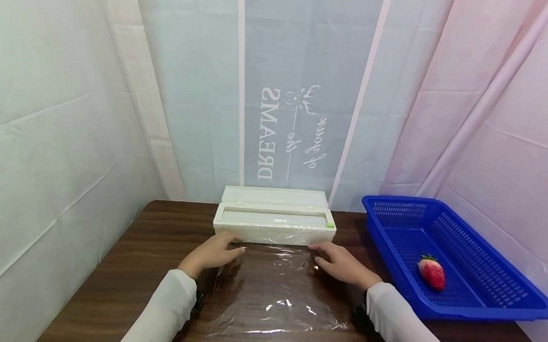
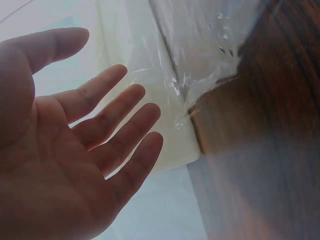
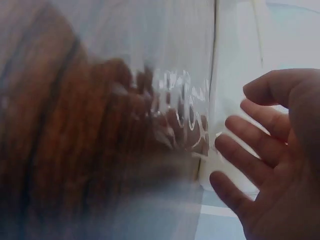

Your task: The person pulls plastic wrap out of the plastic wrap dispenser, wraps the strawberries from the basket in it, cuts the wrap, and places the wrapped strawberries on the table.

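Observation:
A white cling film dispenser box stands at the back of the table with its lid raised. From its front, a sheet of clear cling film lies spread over the dark wood toward the person. My left hand is by the box's front left corner, beside the film's edge. At the front right corner is my right hand, thumb pointing inward over the film. Both wrist views show relaxed, spread fingers with nothing in them. The film is wrinkled near the box beside the right fingers.
A blue plastic basket stands at the table's right, close to the right forearm, with a strawberry in it. A small green piece sits at the box's right end. Printed cloth hangs behind the table and along both sides.

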Tool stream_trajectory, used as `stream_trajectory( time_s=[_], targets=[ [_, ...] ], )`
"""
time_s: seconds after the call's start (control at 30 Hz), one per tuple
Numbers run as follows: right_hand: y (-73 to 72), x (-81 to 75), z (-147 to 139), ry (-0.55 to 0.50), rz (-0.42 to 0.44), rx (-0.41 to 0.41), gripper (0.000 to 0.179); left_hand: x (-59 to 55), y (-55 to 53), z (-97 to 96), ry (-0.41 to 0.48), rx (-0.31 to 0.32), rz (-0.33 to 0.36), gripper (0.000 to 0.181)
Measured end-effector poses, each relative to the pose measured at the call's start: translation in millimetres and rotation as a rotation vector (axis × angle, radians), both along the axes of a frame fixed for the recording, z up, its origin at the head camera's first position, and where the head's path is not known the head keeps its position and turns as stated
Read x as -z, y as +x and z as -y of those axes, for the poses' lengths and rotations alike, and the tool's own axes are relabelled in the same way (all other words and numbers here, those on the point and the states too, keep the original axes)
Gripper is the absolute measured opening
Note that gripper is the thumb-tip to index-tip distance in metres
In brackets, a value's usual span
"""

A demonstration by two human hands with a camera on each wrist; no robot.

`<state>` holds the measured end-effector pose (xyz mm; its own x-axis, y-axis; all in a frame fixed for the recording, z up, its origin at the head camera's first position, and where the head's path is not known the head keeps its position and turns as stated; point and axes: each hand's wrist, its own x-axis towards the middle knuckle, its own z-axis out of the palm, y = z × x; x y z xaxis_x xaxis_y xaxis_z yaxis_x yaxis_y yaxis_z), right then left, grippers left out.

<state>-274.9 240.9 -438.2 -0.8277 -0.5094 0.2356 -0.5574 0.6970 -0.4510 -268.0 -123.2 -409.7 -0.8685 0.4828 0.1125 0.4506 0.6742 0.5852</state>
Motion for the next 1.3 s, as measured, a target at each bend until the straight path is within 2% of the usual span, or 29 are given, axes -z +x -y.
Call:
stream_trajectory(
  time_s=[0.13, 0.53, 0.63, 0.8, 0.9, 1.03, 1.17, 1.3],
  targets=[
    [-2.8, 4.1, -0.2, 0.007, 0.021, 0.036, 0.036, 4.6, -4.5, 0.3, 0.011, 0.022, 0.017, 0.041],
    [-2.2, 3.6, -3.7, 0.056, 0.063, 0.074, 0.034, 9.9, -5.8, 4.4, -0.010, -0.035, 0.027, 0.037],
    [-1.2, 2.8, -4.0, 0.062, 0.069, 0.074, 0.034, 9.8, -4.1, 5.2, -0.012, -0.071, 0.055, 0.037],
    [-0.5, 3.4, -5.0, 0.076, 0.068, 0.074, 0.034, 10.1, -0.5, 6.0, -0.068, -0.145, 0.103, 0.044],
    [-1.0, 4.0, -5.2, 0.077, 0.063, 0.070, 0.034, 11.3, -0.8, 6.3, -0.073, -0.150, 0.099, 0.044],
    [-1.2, 3.8, -4.5, 0.078, 0.059, 0.063, 0.034, 11.1, -1.1, 6.3, -0.033, -0.130, 0.063, 0.038],
    [-0.7, 0.9, -3.8, 0.080, 0.054, 0.062, 0.033, 7.7, 0.7, 5.2, -0.002, -0.117, 0.027, 0.035],
    [0.6, -5.1, -3.4, 0.073, 0.031, 0.045, 0.033, 3.7, 3.6, 4.0, -0.014, -0.133, 0.010, 0.039]
  ],
)
